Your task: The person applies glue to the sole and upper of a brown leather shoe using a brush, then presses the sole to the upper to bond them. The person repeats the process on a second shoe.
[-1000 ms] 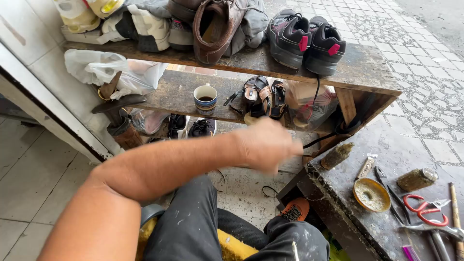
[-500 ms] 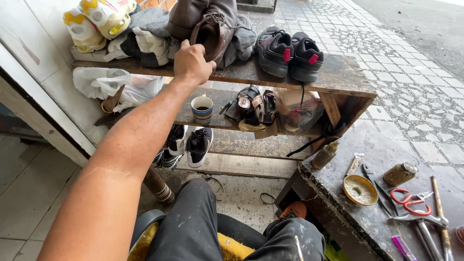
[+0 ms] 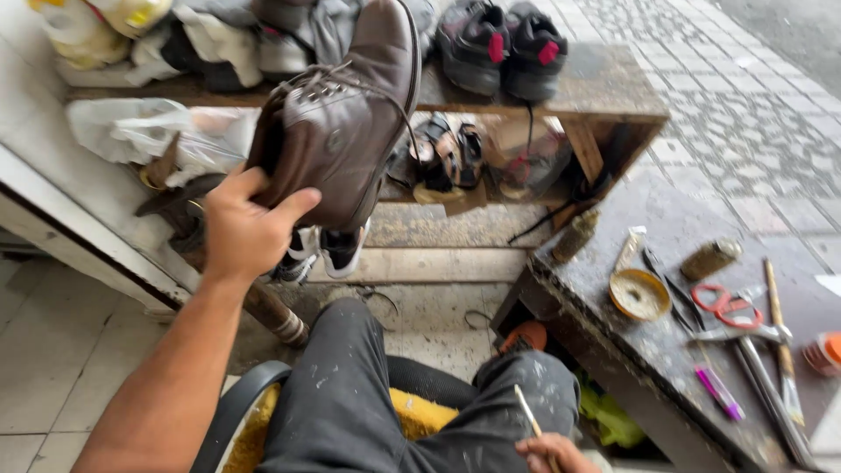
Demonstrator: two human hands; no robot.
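Brown laced boot, worn leather, held aloft by left hand gripping its heel. Earlier it lay on the shelf. Right hand pinches a thin stick.

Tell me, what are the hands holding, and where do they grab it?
The left hand grips a brown boot by its heel end. The right hand pinches a thin stick near its lower end.

Left hand grips brown boot in front of the shelf.
Right hand holds a thin stick at the lap. Desk carries red scissors and round tin.
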